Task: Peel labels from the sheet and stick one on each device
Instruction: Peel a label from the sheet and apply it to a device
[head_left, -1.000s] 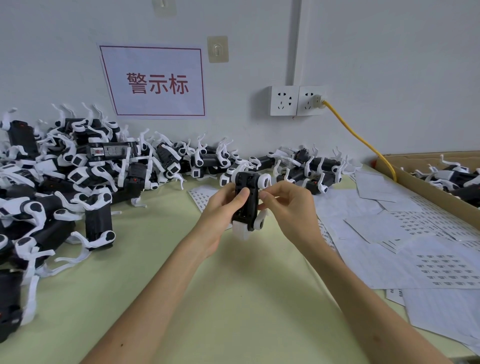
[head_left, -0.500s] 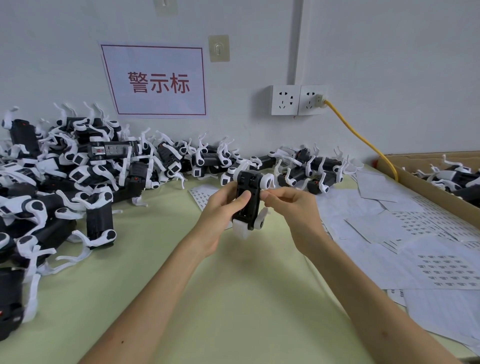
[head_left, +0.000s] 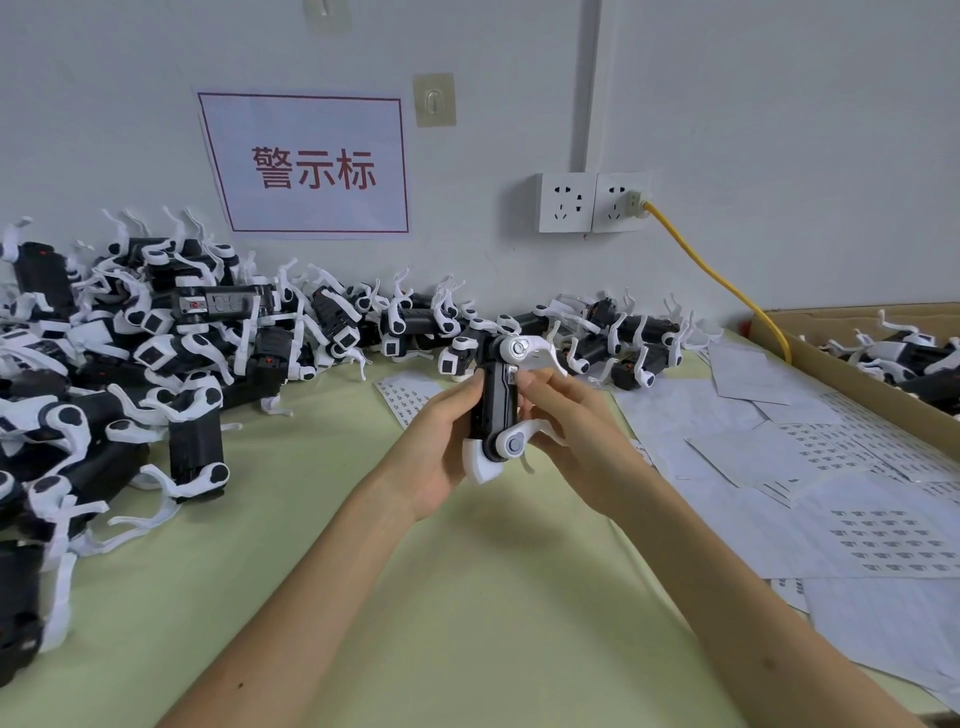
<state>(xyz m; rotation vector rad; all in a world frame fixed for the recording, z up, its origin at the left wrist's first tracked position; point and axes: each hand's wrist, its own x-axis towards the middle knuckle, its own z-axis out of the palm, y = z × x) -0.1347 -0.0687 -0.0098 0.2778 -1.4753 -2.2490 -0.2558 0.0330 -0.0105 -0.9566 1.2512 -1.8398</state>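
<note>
Hands meet over a pale green table (head_left: 467, 597). The left hand (head_left: 441, 447) grasps a black block-shaped plastic device with white curved legs (head_left: 494, 410), its fingers curled round the device's left side. The right hand (head_left: 571, 441) clasps the same device from the right, with the lower white leg lying among its curled fingers.

Half a second ago the device showed its broad black face. Now it is turned, so its narrow side with two round white joints faces the camera. A small white printed label (head_left: 511, 375) shows near the top of that side, just beside a right fingertip. The device is upright, above the table, in the same spot as before.

Left of the device spreads a heap of black-and-white devices (head_left: 156, 374). Right of it lie overlapping white label sheets (head_left: 779, 457), and farther right stands an open brown cardboard box (head_left: 852, 379).
</note>
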